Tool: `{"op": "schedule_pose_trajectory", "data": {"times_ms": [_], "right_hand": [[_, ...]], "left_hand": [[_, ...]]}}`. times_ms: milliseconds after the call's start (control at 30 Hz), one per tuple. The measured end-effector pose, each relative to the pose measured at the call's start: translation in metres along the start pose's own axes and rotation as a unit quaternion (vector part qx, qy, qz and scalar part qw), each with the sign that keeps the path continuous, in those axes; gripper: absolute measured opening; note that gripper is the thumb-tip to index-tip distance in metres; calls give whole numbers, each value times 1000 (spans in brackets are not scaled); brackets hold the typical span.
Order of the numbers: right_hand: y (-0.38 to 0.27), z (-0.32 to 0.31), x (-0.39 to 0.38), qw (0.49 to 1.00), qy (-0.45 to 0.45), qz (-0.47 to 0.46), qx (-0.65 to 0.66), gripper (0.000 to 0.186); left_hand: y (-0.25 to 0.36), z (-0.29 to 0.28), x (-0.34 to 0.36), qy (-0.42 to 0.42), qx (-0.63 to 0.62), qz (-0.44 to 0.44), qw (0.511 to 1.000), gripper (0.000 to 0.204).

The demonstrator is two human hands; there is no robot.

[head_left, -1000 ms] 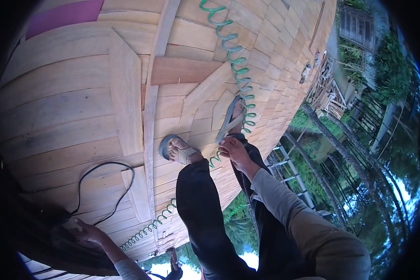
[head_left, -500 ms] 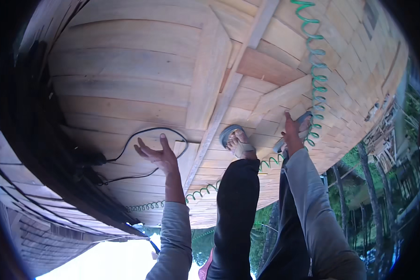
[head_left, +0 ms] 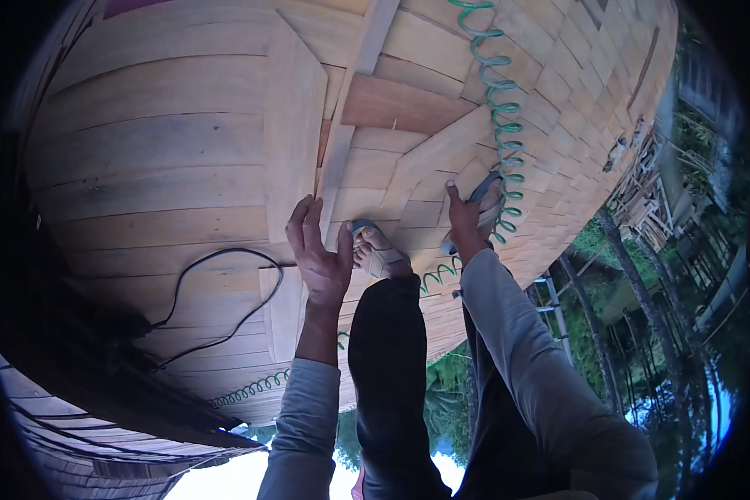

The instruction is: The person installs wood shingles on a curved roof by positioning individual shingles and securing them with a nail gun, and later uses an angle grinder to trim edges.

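Observation:
My left hand (head_left: pixel 318 254) hangs over the wooden boards with its thumb apart from its fingers, and nothing is in it. It is beside the lower end of a long, narrow wooden strip (head_left: pixel 342 150), close to my sandalled left foot (head_left: pixel 379 250). My right hand (head_left: pixel 465 218) is in front of my other sandalled foot (head_left: pixel 490 200). Its thumb points up, away from the rest of the hand; the other fingers are partly hidden, and no held object shows. Near it runs a green coiled hose (head_left: pixel 507 137).
Overlapping wooden shingles (head_left: pixel 550 125) and long boards (head_left: pixel 158 150) form the sloping surface underfoot. Left of my left hand lies a looped black cable (head_left: pixel 225 252). A reddish board (head_left: pixel 404 104) lies beyond my feet. Past the right edge are trees (head_left: pixel 642 275) and scattered wood pieces (head_left: pixel 646 200).
My left hand has moved from over the cable loop rightward, to beside the strip and left foot. My right hand stays near the right foot. The whole view has shifted.

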State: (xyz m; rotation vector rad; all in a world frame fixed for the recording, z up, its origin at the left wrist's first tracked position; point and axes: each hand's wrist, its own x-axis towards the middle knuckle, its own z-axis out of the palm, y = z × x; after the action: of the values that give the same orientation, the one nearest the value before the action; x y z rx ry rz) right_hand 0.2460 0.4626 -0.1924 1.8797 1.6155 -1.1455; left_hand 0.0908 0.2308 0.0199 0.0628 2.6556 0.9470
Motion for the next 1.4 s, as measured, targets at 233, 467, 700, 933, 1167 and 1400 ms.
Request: {"op": "schedule_pose_trajectory", "data": {"times_ms": [233, 467, 700, 933, 1167, 1400], "right_hand": [[-39, 22, -50, 991, -50, 26, 123, 76], [-56, 26, -47, 932, -92, 158, 313, 111], [-165, 38, -94, 986, -32, 143, 76, 138], [-130, 54, -86, 987, -32, -33, 156, 89], [-35, -12, -116, 964, -136, -215, -74, 80], [-92, -133, -188, 874, -281, -385, -98, 79]], "left_hand": [[10, 88, 38, -136, 120, 163, 970, 68], [19, 42, 44, 80, 84, 43, 992, 65], [-21, -12, 51, 95, 257, -40, 961, 95], [-25, -33, 64, 53, 248, -99, 962, 87], [-18, -54, 55, 81, 36, -56, 995, 13], [52, -131, 10, 173, -41, -144, 973, 17]]}}
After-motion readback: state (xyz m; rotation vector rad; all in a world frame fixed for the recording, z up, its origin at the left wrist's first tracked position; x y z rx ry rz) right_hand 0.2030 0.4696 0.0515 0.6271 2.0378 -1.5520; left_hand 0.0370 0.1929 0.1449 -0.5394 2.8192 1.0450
